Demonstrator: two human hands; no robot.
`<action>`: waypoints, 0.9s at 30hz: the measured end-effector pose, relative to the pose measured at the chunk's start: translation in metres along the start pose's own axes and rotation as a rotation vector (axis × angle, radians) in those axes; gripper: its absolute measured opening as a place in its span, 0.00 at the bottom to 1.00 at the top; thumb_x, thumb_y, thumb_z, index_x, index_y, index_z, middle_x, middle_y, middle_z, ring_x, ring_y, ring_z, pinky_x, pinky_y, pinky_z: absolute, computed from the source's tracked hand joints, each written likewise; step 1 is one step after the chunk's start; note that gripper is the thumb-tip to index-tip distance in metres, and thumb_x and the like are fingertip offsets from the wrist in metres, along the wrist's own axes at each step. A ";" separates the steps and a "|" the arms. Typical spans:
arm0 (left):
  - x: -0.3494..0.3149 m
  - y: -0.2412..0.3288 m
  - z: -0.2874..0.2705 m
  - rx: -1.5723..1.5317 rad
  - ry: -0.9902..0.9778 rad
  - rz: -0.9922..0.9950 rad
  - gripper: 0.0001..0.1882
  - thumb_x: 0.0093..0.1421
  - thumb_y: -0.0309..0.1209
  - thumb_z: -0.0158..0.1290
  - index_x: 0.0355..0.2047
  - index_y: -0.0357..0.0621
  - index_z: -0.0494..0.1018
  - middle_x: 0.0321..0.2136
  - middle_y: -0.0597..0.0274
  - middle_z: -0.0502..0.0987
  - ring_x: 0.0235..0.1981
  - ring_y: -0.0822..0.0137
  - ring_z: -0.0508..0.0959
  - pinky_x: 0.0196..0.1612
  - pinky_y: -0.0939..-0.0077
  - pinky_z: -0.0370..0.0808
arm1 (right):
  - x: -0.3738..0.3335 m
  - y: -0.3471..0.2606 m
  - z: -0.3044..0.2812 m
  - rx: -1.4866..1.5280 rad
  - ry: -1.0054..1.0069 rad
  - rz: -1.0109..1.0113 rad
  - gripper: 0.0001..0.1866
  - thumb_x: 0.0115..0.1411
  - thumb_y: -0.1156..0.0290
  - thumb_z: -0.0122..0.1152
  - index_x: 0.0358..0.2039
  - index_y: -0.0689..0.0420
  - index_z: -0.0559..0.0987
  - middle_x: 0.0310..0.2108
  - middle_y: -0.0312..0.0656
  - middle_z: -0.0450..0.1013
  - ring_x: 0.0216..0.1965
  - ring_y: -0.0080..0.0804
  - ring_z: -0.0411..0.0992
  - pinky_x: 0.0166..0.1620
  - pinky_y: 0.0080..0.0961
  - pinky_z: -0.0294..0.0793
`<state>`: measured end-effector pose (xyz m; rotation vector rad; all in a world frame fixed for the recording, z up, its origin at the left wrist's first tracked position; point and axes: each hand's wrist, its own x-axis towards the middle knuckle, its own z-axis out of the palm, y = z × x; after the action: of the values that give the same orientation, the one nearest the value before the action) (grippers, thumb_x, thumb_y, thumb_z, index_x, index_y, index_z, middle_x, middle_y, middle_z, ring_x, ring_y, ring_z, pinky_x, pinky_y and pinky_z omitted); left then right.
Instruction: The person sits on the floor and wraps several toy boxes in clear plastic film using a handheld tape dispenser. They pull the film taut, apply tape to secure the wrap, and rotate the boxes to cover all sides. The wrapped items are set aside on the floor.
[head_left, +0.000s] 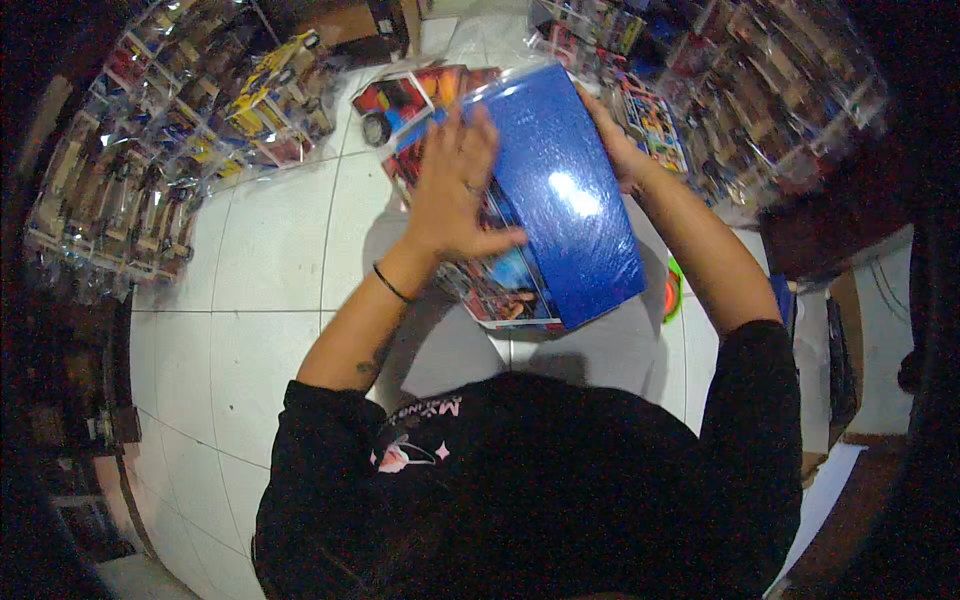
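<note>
A blue box point(568, 200) with a glossy, shiny wrap stands tilted in front of me, above my lap. Its left side point(515, 285) carries a colourful print. My left hand point(455, 185) lies over that printed side with fingers stretched and thumb spread. Along the far right edge, my right hand point(612, 142) grips the box, some of its fingers hidden behind it. Beyond my left fingers sits a red and yellow printed box point(400, 103) with a black wheel shape on it.
Clear-wrapped toy packages are heaped at the left point(120, 200) and at the right point(770, 90). A yellow toy vehicle point(280, 85) tops the left heap. White floor tiles point(270, 250) lie under everything. A green and orange round object point(673, 292) rests by my right forearm.
</note>
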<state>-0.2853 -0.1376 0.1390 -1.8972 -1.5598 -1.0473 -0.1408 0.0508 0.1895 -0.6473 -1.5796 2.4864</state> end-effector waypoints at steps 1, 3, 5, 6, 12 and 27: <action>-0.008 0.004 0.007 0.083 -0.014 0.066 0.52 0.51 0.63 0.49 0.66 0.42 0.47 0.67 0.48 0.46 0.68 0.42 0.39 0.65 0.42 0.34 | 0.016 -0.002 0.005 -0.070 0.055 -0.108 0.45 0.58 0.31 0.39 0.61 0.57 0.63 0.55 0.45 0.68 0.54 0.38 0.68 0.55 0.37 0.69; -0.030 0.014 0.028 0.402 0.044 0.135 0.50 0.53 0.62 0.48 0.66 0.43 0.47 0.67 0.52 0.45 0.69 0.50 0.39 0.64 0.40 0.29 | 0.045 -0.006 0.003 -0.277 0.006 -0.001 0.41 0.60 0.35 0.37 0.61 0.55 0.62 0.56 0.45 0.66 0.54 0.37 0.67 0.56 0.33 0.67; -0.055 0.027 0.047 0.818 -0.055 0.214 0.43 0.57 0.56 0.46 0.66 0.45 0.50 0.68 0.60 0.46 0.69 0.54 0.38 0.65 0.43 0.27 | 0.082 -0.003 -0.001 -0.359 -0.106 0.104 0.37 0.63 0.39 0.36 0.62 0.55 0.61 0.60 0.43 0.61 0.58 0.34 0.62 0.59 0.31 0.62; -0.066 0.036 0.054 0.822 -0.132 0.204 0.42 0.58 0.55 0.45 0.66 0.45 0.50 0.68 0.62 0.46 0.69 0.55 0.38 0.64 0.42 0.26 | 0.100 0.001 -0.005 -0.507 -0.146 0.144 0.38 0.62 0.39 0.38 0.62 0.55 0.62 0.61 0.42 0.61 0.59 0.33 0.61 0.61 0.30 0.60; -0.087 0.076 0.088 0.616 -0.624 0.093 0.34 0.58 0.41 0.41 0.64 0.41 0.54 0.68 0.59 0.45 0.70 0.64 0.42 0.67 0.55 0.35 | 0.161 0.049 -0.028 -0.943 -0.547 0.027 0.38 0.61 0.38 0.43 0.61 0.55 0.65 0.61 0.40 0.62 0.58 0.31 0.61 0.61 0.27 0.57; -0.039 0.001 -0.082 -0.140 0.009 -0.620 0.25 0.45 0.37 0.66 0.41 0.37 0.74 0.32 0.53 0.76 0.34 0.60 0.76 0.41 0.69 0.71 | 0.050 -0.036 0.108 -1.349 -0.545 -0.883 0.09 0.52 0.70 0.65 0.30 0.62 0.78 0.27 0.37 0.75 0.30 0.24 0.72 0.36 0.26 0.70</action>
<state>-0.3086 -0.2232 0.1575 -1.5051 -2.1871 -1.4399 -0.2350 -0.0069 0.2458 0.6578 -2.7458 0.7583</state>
